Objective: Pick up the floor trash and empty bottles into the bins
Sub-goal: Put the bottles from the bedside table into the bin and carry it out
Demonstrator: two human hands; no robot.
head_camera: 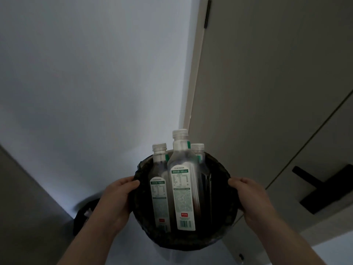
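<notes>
I hold a round bin (pixel 225 234) lined with a black bag, low in the middle of the view. My left hand (pixel 116 201) grips its left rim and my right hand (pixel 252 201) grips its right rim. Three clear plastic bottles with white caps and green-and-white labels stand inside it, leaning toward the far rim: one on the left (pixel 159 190), the tallest in the middle (pixel 182 188), and one behind on the right (pixel 198 155), mostly hidden. Their necks stick out above the rim.
A second bin with a black bag (pixel 84 215) stands on the floor at the lower left, by the white wall (pixel 95 83). A grey door (pixel 267 83) with a black lever handle (pixel 322 188) fills the right side. The room is dim.
</notes>
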